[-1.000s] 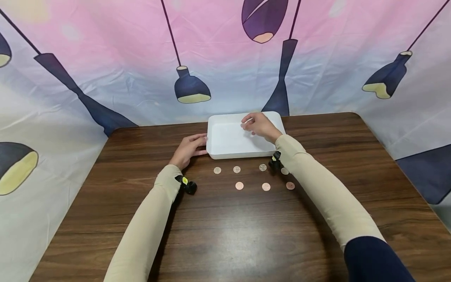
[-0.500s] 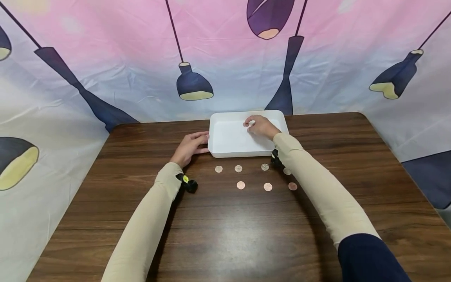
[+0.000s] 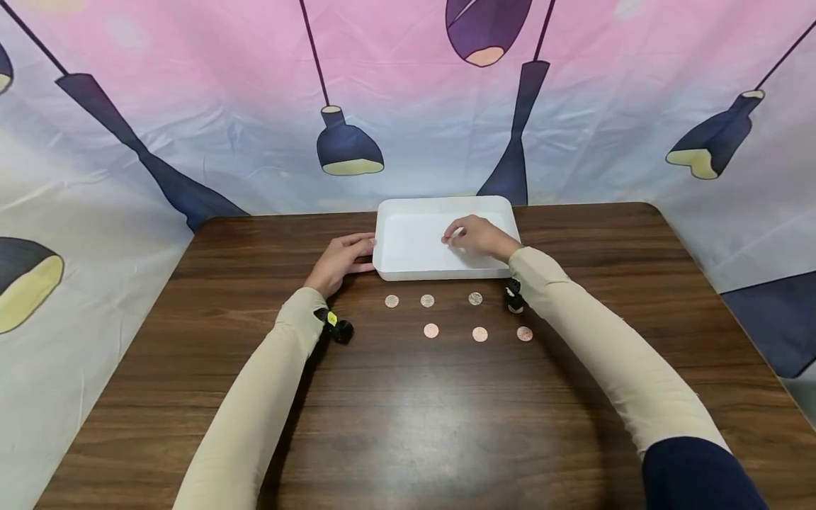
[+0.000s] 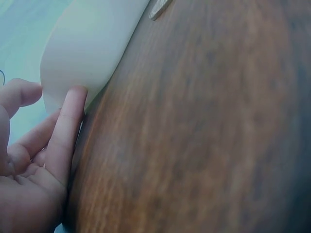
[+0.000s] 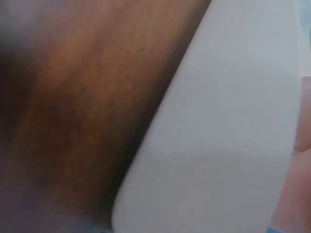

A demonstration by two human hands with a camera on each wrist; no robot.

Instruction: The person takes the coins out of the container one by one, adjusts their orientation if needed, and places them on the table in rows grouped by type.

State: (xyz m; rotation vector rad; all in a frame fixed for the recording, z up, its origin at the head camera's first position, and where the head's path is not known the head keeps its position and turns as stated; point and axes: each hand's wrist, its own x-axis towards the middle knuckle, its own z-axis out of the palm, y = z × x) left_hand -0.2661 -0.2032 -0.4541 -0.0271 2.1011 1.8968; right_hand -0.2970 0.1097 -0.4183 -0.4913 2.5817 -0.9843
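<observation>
My right hand (image 3: 478,236) is low inside the white tray (image 3: 408,265), thumb and index finger pinched at a coin (image 3: 444,240), of which little shows. In the right wrist view the tray wall (image 5: 218,126) covers most of that hand. My left hand (image 3: 338,262) rests at the tray's left end, fingers extended; in the left wrist view a fingertip (image 4: 77,92) lies against the tray's outer wall. Two rows of coins lie in front of the tray, among them a silvery coin (image 3: 474,299) and a copper coin (image 3: 479,333). My right wrist camera partly hides one silvery coin.
The tray stands near the back edge of the dark wooden table (image 3: 408,425). Behind the table hangs a pink and blue cloth (image 3: 414,134) printed with lamps. A black camera (image 3: 514,294) on my right wrist overlaps the coin row's right end.
My right hand has come down deeper into the tray; the coin in its fingertips, plain half a second ago, shows less now. The left hand stays at the tray's end.
</observation>
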